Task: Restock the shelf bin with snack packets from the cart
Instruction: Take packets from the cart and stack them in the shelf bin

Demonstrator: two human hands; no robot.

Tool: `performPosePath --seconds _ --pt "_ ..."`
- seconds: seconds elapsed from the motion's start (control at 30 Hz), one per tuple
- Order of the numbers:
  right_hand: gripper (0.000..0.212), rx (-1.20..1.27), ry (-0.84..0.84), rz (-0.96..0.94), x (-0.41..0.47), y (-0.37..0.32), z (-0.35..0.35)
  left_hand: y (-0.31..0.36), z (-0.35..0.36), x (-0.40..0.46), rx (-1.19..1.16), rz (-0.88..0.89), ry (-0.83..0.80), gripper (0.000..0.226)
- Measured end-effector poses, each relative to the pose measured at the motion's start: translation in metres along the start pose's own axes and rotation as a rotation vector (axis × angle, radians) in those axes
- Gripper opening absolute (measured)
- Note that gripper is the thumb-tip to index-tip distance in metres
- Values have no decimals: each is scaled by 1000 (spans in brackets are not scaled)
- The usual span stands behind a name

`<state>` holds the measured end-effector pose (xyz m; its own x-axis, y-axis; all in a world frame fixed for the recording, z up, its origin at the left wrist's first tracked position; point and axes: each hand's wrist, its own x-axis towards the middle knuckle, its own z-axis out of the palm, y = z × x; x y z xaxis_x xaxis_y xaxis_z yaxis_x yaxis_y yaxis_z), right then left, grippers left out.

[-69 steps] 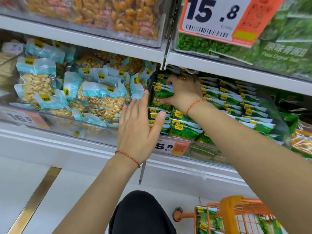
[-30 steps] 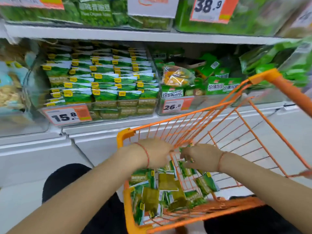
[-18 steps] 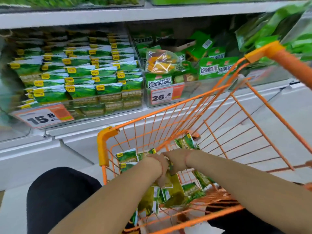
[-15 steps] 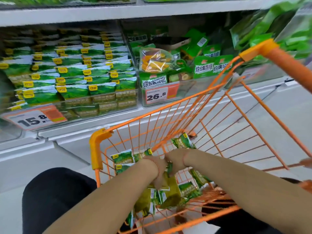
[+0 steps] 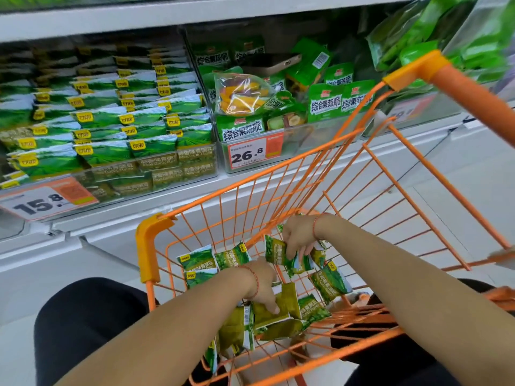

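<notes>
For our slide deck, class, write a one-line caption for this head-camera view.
Both hands reach into the orange cart: right hand grips green snack packets, left hand touches another, below the shelf bin.

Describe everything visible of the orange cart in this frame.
The orange cart is a wire-mesh basket with solid orange plastic corners and a thick orange handle bar at upper right. It stands tilted in view before the white shelf base. Green snack packets lie loose inside. The right hand grips several packets; the left hand reaches among others.
</notes>
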<state>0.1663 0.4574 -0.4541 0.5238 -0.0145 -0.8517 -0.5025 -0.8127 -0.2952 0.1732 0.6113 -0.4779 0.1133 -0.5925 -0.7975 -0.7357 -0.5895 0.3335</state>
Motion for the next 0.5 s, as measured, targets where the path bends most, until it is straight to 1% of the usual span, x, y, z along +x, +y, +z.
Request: performPosePath --seconds 0.1,0.13,0.17,0.2,0.23,0.3,0.33,0.37,0.4,0.5 --pt "31 62 -12 -18 -7 3 -7 4 6 2 -53 6 -9 73" --pt "25 91 -13 -27 -9 4 -9 5 7 2 -63 8 1 71" --pt "14 117 -12 -27 -12 6 -12 6 7 3 -65 17 20 65" --pt "9 152 -7 -39 -16 7 -15 7 6 2 -67 35 39 55" --pt "24 199 3 -52 -21 8 -19 9 6 1 -71 57 64 47" --pt "58 312 36 -91 -33 10 -28 17 3 -5 -123 110 89 42" --pt "66 365 54 -108 -41 10 -33 21 1 -10 -134 134 98 42" --pt "68 404 66 -131 -49 10 -39 24 -3 -16 -105 160 123 43" --pt "66 422 83 -151 -58 11 -43 26 -9 -24 -28 185 159 46" --pt "59 441 171 -208 -80 19 -49 21 -30 -56 291 247 338 43"
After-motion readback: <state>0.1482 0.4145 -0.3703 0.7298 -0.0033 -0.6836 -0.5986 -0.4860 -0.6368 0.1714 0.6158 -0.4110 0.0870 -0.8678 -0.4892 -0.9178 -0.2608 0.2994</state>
